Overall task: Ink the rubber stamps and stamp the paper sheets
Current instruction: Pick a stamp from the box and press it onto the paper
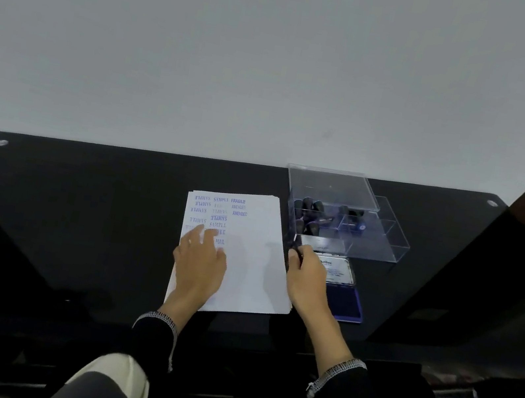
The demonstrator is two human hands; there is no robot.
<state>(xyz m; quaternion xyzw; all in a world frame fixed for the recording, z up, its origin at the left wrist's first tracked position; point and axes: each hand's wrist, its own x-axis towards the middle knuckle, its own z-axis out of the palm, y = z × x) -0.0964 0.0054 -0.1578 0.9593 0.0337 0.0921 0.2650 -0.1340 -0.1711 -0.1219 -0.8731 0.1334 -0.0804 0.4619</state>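
Note:
A stack of white paper sheets (251, 259) lies on the black table, its top sheet bearing several blue stamp marks at the upper left. My left hand (200, 261) rests flat on the sheet with fingers spread over the marks. My right hand (307, 277) sits at the paper's right edge, its fingers pinching a dark rubber stamp (296, 248). Just right of that hand lies the open blue ink pad (346, 303) with its lid (336, 268) folded back. Behind it a clear plastic box (369, 237) holds several dark stamps (312, 214).
The black glass table (96, 206) stands against a pale wall. The clear box's lid (329, 185) leans open at the back. A dark panel rises at the right. My knees and a patterned rug show below the table's front edge.

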